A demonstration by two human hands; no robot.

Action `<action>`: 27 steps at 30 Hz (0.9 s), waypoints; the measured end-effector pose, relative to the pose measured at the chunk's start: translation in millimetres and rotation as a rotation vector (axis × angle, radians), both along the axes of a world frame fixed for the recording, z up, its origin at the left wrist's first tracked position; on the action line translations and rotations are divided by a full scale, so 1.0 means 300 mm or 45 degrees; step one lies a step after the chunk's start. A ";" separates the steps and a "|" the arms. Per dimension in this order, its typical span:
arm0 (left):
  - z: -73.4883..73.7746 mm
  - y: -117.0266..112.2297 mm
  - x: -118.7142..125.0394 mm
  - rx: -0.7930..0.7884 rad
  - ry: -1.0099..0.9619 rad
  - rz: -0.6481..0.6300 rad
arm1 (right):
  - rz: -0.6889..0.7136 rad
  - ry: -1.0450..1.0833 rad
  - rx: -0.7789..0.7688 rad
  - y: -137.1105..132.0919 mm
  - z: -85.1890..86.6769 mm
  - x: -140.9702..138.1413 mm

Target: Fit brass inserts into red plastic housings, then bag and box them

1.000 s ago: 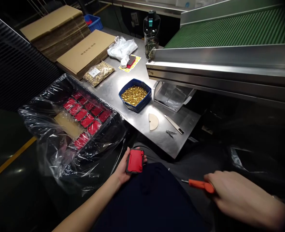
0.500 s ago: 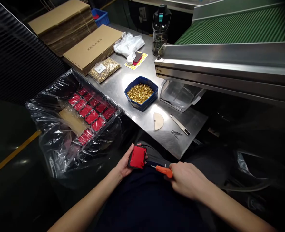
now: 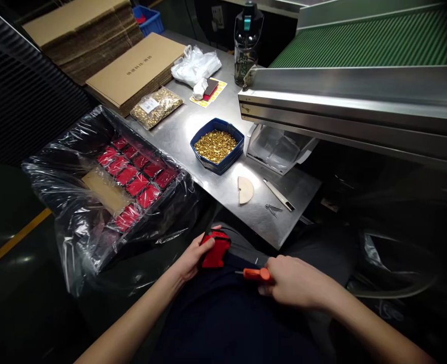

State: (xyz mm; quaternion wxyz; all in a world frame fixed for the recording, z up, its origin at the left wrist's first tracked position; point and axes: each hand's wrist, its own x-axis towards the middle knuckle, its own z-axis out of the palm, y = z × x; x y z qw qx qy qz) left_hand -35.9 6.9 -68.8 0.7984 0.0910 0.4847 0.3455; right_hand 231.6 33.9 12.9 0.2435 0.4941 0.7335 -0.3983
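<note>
My left hand (image 3: 193, 258) is closed around a small red plastic part (image 3: 215, 253) with black edges, held tilted above my lap. My right hand (image 3: 289, 280) wraps round an orange-handled tool (image 3: 257, 274), whose thin metal tip points left toward the part without touching it. What exact kind of tool this is cannot be made out. On the metal table (image 3: 223, 194) beyond my hands stands a dark blue tray (image 3: 226, 163) filled with small gold-coloured metal pieces (image 3: 215, 145).
At left, a plastic-lined bin (image 3: 64, 197) holds several red parts (image 3: 137, 185). A cutter knife (image 3: 278, 194), a half-round disc (image 3: 245, 190) and small dark metal pieces (image 3: 272, 209) lie on the table. A green conveyor (image 3: 363, 38) overhangs the right side, near a bottle (image 3: 247, 45).
My left hand has tipped the red part, and its thumb now lies across it. The orange tool has dropped slightly and tilted more level. The view has shifted slightly.
</note>
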 end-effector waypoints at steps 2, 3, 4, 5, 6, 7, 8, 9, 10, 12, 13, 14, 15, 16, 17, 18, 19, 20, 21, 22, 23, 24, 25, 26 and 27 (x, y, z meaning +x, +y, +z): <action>0.051 0.014 -0.011 0.143 0.106 -0.061 | -0.025 -0.003 -0.003 0.023 0.021 0.025; 0.075 0.022 -0.015 0.256 0.192 -0.129 | -0.041 -0.001 -0.007 0.036 0.033 0.032; 0.096 0.029 -0.018 0.383 0.287 -0.219 | -0.047 0.011 -0.010 0.048 0.045 0.035; 0.111 0.034 -0.019 0.509 0.377 -0.318 | -0.045 0.025 -0.004 0.061 0.057 0.033; 0.121 0.038 -0.018 0.615 0.448 -0.409 | -0.038 0.034 0.017 0.072 0.068 0.027; 0.125 0.040 -0.017 0.683 0.493 -0.483 | -0.030 0.034 0.052 0.083 0.077 0.017; 0.123 0.040 -0.016 0.712 0.513 -0.524 | -0.020 0.028 0.090 0.093 0.084 0.006; 0.118 0.039 -0.016 0.726 0.529 -0.545 | -0.010 0.024 0.117 0.101 0.089 -0.006; 0.109 0.037 -0.016 0.735 0.551 -0.561 | -0.002 0.027 0.129 0.108 0.093 -0.016; 0.090 0.032 -0.021 0.742 0.610 -0.590 | 0.005 0.052 0.122 0.115 0.098 -0.032; 0.081 0.029 -0.024 0.718 0.630 -0.571 | 0.007 0.063 0.123 0.115 0.101 -0.038; 0.072 0.025 -0.029 0.651 0.631 -0.515 | 0.009 0.071 0.123 0.111 0.104 -0.041; 0.064 0.022 -0.036 0.531 0.598 -0.427 | 0.009 0.077 0.125 0.102 0.109 -0.043; 0.057 0.018 -0.042 0.373 0.526 -0.309 | 0.010 0.082 0.122 0.089 0.115 -0.044; 0.049 0.012 -0.050 0.198 0.422 -0.174 | 0.010 0.085 0.114 0.072 0.122 -0.042; 0.040 0.005 -0.058 0.029 0.291 -0.052 | 0.007 0.079 0.106 0.050 0.127 -0.036; 0.031 -0.003 -0.065 -0.100 0.161 0.045 | 0.004 0.060 0.093 0.024 0.131 -0.025; 0.021 -0.012 -0.070 -0.182 0.056 0.106 | -0.003 0.043 0.076 -0.005 0.131 -0.007; 0.010 -0.022 -0.072 -0.228 -0.022 0.125 | -0.019 0.041 0.063 -0.035 0.126 0.021; -0.001 -0.032 -0.071 -0.246 -0.068 0.125 | -0.048 0.057 0.072 -0.065 0.116 0.058; -0.010 -0.041 -0.065 -0.244 -0.100 0.115 | -0.098 0.079 0.125 -0.093 0.100 0.106; -0.018 -0.047 -0.056 -0.228 -0.124 0.099 | -0.166 0.086 0.230 -0.117 0.078 0.163; -0.024 -0.049 -0.042 -0.201 -0.143 0.085 | -0.244 0.065 0.389 -0.135 0.052 0.228; -0.027 -0.047 -0.026 -0.172 -0.162 0.063 | -0.321 -0.005 0.570 -0.146 0.021 0.295; -0.026 -0.039 -0.007 -0.147 -0.178 0.033 | -0.381 -0.106 0.735 -0.148 -0.014 0.363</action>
